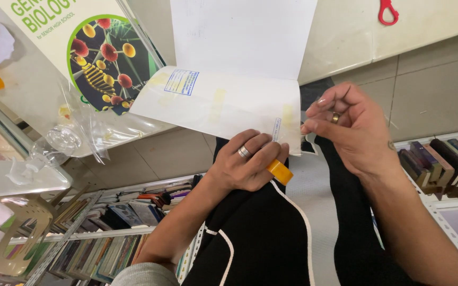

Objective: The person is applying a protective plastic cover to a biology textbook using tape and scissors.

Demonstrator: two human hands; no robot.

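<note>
- Left hand [247, 167] fingers [261, 144] press on the lower edge of the white paper cover [223, 103], a yellow tape roll [280, 171] tucked under them
- Right hand [353, 130] fingers [314, 126] pinch the cover's lower right corner
- Biology book [102, 53] lies left of the cover, on the worktop [340, 37]

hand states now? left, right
Left hand: closed, holding a tape roll, fingers on the paper cover.
Right hand: fingertips pinching the cover's lower corner.
</note>
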